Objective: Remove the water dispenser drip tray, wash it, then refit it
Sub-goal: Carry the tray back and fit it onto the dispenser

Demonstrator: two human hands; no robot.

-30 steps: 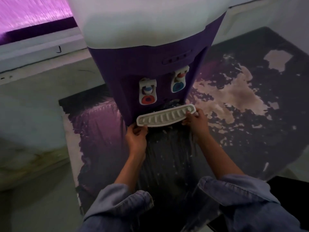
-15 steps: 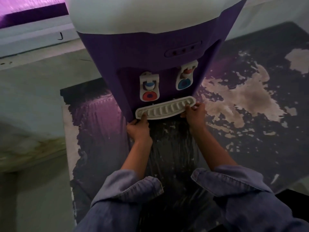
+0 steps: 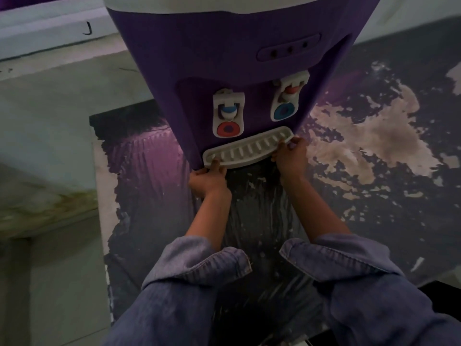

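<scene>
Fingers of my left hand (image 3: 209, 179) pinch the left end of the drip tray (image 3: 247, 149), seated under the purple dispenser (image 3: 224, 58); my right hand (image 3: 290, 156) grasps the right end, keeping it level.

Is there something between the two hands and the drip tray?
Nothing visible. The left hand grips the left end of the drip tray and the right hand grips its right end, directly under the dispenser.

Dim, purple-tinted, soft, edge-warped
</scene>
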